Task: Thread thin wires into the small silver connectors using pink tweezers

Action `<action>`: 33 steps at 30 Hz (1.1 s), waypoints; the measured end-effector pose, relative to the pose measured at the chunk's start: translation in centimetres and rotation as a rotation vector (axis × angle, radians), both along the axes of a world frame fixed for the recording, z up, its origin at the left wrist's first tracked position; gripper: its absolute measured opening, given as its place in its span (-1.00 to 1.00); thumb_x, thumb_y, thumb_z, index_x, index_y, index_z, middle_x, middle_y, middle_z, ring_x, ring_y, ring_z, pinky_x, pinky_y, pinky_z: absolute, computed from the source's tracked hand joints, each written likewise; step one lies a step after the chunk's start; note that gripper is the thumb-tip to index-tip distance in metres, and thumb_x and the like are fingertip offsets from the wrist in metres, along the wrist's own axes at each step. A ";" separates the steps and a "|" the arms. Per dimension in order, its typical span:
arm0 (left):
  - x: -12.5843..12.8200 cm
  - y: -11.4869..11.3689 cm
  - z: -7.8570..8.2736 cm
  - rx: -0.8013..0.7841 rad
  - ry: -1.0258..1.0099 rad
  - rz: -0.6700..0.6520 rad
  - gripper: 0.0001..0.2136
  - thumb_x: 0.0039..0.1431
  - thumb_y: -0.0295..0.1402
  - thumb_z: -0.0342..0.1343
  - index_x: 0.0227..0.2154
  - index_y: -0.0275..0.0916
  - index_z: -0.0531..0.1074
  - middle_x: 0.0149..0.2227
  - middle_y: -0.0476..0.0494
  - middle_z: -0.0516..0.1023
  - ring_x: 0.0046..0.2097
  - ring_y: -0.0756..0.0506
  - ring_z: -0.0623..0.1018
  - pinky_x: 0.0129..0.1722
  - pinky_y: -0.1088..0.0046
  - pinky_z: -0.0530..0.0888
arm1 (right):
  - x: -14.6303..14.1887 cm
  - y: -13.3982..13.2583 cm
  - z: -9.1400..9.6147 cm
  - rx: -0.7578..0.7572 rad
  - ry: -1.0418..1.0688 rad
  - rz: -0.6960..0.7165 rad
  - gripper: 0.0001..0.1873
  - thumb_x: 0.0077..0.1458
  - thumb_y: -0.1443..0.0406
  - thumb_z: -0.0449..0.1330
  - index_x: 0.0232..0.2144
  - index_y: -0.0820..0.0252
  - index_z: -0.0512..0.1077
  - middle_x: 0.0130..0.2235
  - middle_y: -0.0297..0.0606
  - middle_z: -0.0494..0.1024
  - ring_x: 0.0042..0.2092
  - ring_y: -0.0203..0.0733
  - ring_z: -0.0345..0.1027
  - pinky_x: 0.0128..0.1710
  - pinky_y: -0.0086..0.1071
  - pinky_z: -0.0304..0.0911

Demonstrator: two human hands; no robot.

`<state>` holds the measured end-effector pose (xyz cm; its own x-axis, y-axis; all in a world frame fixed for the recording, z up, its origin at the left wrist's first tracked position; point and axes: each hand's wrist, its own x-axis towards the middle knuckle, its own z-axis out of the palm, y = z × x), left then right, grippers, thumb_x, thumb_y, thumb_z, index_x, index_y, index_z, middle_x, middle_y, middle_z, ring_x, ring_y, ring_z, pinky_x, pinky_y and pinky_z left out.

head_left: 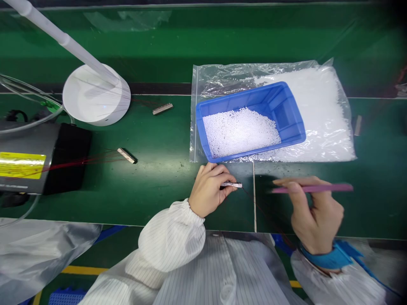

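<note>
My left hand point(210, 189) rests on the green mat, fingers pinched on a small flat grey strip point(232, 184) that sticks out to the right. Thin dark red wires run from the strip down toward my right hand. My right hand point(314, 214) grips pink tweezers point(313, 188) held level, tips pointing left toward the strip with a gap between them. Just beyond both hands stands a blue bin point(288, 112) with small white beads point(240, 131) in it.
The bin sits on a clear zip bag point(321, 110) of white beads. A white lamp base point(95, 95) stands far left, a grey box with a yellow label point(28, 163) beside it. Two more strips point(127, 155) point(162, 109) lie on the mat.
</note>
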<state>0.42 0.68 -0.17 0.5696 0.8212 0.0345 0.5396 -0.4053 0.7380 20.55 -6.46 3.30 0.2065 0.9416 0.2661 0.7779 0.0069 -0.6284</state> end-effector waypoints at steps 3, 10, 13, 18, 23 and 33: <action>-0.1 -0.1 -0.1 0.020 0.000 0.003 -0.86 0.15 -0.26 0.17 -0.29 -0.20 0.49 -0.30 -0.07 0.49 -0.21 -0.11 0.37 -0.26 0.34 0.25 | 0.0 -0.3 -0.6 -0.196 0.140 0.022 -0.73 0.26 0.20 -0.06 -0.25 0.10 0.43 -0.27 -0.26 0.54 -0.25 -0.15 0.35 -0.29 -0.25 0.20; -0.2 -0.1 -0.2 0.056 -0.019 0.018 -0.76 0.12 -0.25 0.19 -0.20 -0.25 0.43 -0.24 -0.13 0.45 -0.13 -0.14 0.39 -0.23 0.34 0.29 | -2.3 0.1 -1.0 -0.301 0.090 0.212 -0.68 0.27 0.22 -0.08 -0.08 0.08 0.41 -0.27 -0.25 0.50 -0.24 -0.15 0.29 -0.28 -0.26 0.18; -0.2 -0.1 -0.1 0.050 -0.014 0.012 -0.78 0.11 -0.25 0.19 -0.23 -0.25 0.43 -0.25 -0.11 0.45 -0.14 -0.14 0.40 -0.23 0.34 0.28 | -2.7 0.2 -1.0 -0.272 0.038 0.238 -0.70 0.27 0.24 -0.07 -0.11 0.11 0.41 -0.30 -0.25 0.50 -0.25 -0.14 0.28 -0.29 -0.24 0.16; -0.1 0.0 0.1 0.032 0.009 0.005 -0.82 0.12 -0.26 0.19 -0.27 -0.24 0.44 -0.27 -0.09 0.45 -0.16 -0.13 0.38 -0.25 0.35 0.25 | -3.1 0.3 -0.8 -0.251 -0.053 0.297 -0.74 0.26 0.29 -0.04 -0.09 0.15 0.37 -0.25 -0.23 0.50 -0.19 -0.13 0.26 -0.24 -0.21 0.11; -0.1 -0.1 0.3 0.012 0.022 -0.010 -0.84 0.16 -0.30 0.16 -0.21 -0.19 0.46 -0.24 -0.09 0.43 -0.15 -0.13 0.36 -0.25 0.35 0.23 | -2.7 0.2 -0.7 -0.210 -0.053 0.262 -0.82 0.24 0.31 -0.01 -0.19 0.14 0.38 -0.27 -0.24 0.50 -0.23 -0.14 0.29 -0.25 -0.20 0.13; -0.1 -0.2 0.2 0.013 0.046 -0.025 -0.85 0.21 -0.34 0.10 -0.19 -0.11 0.52 -0.25 -0.09 0.40 -0.16 -0.12 0.33 -0.25 0.35 0.22 | 1.5 1.4 2.0 0.054 0.197 -0.053 -0.75 0.22 0.25 0.02 -0.29 0.03 0.52 -0.37 -0.22 0.45 -0.37 -0.16 0.26 -0.42 -0.21 0.14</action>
<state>0.37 0.47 0.05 0.5916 0.8060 0.0188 0.5621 -0.4290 0.7071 22.07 -5.01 5.28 0.3082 0.9135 0.2656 0.6404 0.0072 -0.7680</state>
